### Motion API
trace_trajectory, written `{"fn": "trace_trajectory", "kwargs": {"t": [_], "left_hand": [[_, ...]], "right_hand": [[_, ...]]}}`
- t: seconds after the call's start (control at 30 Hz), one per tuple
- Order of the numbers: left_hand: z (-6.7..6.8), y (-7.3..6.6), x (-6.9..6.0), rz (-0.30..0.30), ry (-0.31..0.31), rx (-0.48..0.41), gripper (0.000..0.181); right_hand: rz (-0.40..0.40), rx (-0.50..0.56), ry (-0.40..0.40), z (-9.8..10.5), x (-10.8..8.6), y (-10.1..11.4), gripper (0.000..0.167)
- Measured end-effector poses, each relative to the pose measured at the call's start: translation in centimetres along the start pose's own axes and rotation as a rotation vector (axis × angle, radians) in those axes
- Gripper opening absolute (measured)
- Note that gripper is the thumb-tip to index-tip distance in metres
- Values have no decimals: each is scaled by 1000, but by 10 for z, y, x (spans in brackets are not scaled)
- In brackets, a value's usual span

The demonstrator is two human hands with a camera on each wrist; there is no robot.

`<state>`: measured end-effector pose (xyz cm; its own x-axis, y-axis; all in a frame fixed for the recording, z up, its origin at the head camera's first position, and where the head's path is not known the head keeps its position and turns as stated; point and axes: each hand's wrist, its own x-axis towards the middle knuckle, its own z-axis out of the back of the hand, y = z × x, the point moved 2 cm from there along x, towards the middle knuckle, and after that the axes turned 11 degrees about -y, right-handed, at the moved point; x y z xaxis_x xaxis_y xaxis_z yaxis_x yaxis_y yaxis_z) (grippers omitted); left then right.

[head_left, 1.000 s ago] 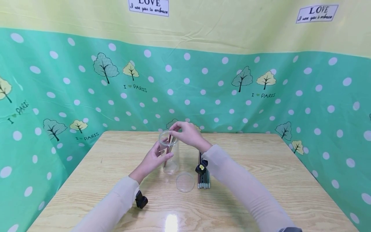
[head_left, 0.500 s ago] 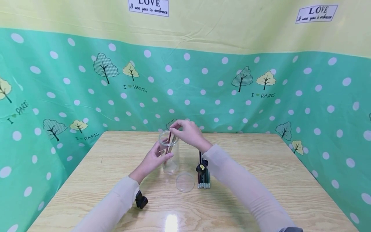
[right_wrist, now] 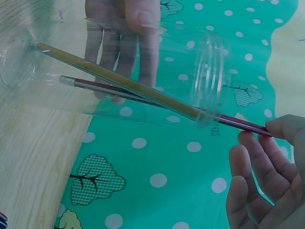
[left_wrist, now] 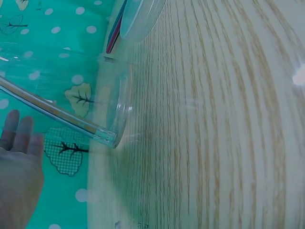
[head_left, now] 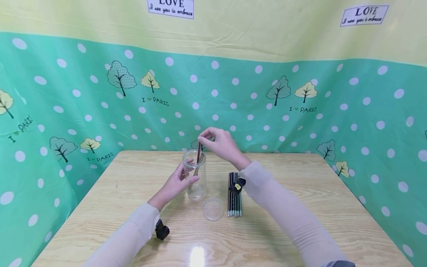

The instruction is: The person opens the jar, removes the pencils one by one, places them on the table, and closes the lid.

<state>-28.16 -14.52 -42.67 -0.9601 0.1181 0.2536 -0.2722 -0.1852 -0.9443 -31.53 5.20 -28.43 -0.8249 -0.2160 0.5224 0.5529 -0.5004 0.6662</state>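
Note:
A clear jar (head_left: 197,181) stands upright on the table. My left hand (head_left: 173,187) grips it from the left, the thumb across its near side and the other fingers behind. Above the rim, my right hand (head_left: 221,142) pinches the upper end of a dark red pencil (right_wrist: 243,125) between thumb and fingertips. The red pencil's eraser end is inside the jar, raised off the bottom. A gold-and-silver pencil (right_wrist: 128,86) leans inside, its eraser end at the jar's bottom. In the left wrist view, only part of the left hand (left_wrist: 21,167) shows beside the jar.
A round clear lid (head_left: 213,209) lies on the table in front of the jar. To its right is a row of several dark pencils (head_left: 234,202), partly under the right wrist's camera. A green dotted cloth (head_left: 233,92) hangs behind the table.
My right hand has risen and moved slightly right, drawing the red pencil partway up out of the jar. The left hand and jar have stayed in place.

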Motion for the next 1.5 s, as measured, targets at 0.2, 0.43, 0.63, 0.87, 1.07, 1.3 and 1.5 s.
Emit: {"fn": "trace_trajectory", "kwargs": {"t": [0.2, 0.43, 0.63, 0.87, 1.07, 1.3, 1.5], "left_hand": [[1, -1, -1, 21, -2, 22, 76], [1, 0, -1, 34, 0, 25, 75], [0, -1, -2, 37, 5, 40, 75], [1, 1, -3, 37, 12, 22, 74], [1, 0, -4, 51, 9, 26, 76], [0, -1, -3, 44, 12, 25, 74], [0, -1, -4, 39, 10, 25, 74]], "right_hand": [[8, 46, -25, 8, 2, 5, 19], [42, 84, -81, 18, 6, 10, 18], [55, 139, -131, 32, 8, 16, 18], [49, 249, -189, 53, 9, 20, 22], [68, 290, -263, 74, 11, 23, 26], [37, 293, -338, 98, 8, 18, 29], [4, 268, -366, 117, 5, 8, 35]]}}
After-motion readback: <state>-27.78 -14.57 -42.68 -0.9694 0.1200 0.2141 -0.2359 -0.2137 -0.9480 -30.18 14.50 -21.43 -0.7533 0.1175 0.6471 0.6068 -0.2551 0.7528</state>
